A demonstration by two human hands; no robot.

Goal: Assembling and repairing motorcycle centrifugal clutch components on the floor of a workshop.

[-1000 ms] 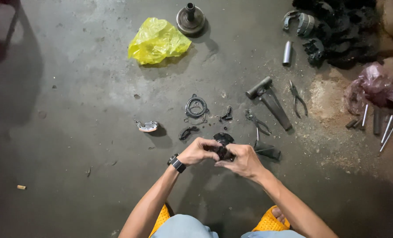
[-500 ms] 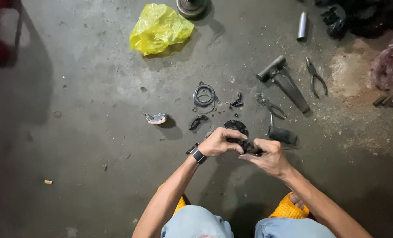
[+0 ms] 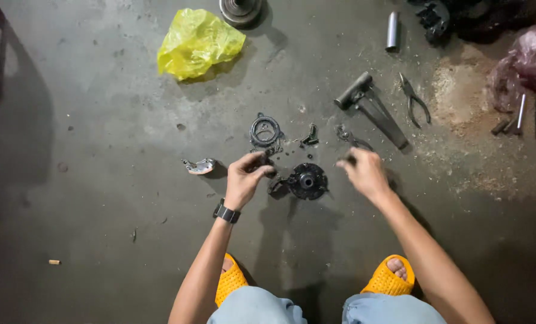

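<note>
Between hands on floor: black round part (image 3: 307,180), outside either grip.

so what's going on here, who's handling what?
A person squats over a concrete floor strewn with greasy metal parts. A black round hub-like part lies on the floor between the hands, held by neither. The left hand pinches something small and dark by the part's left edge; the right hand hovers to its right, beside the hammer and pliers. A ring-shaped part and a yellow plastic bag lie farther out.
</note>
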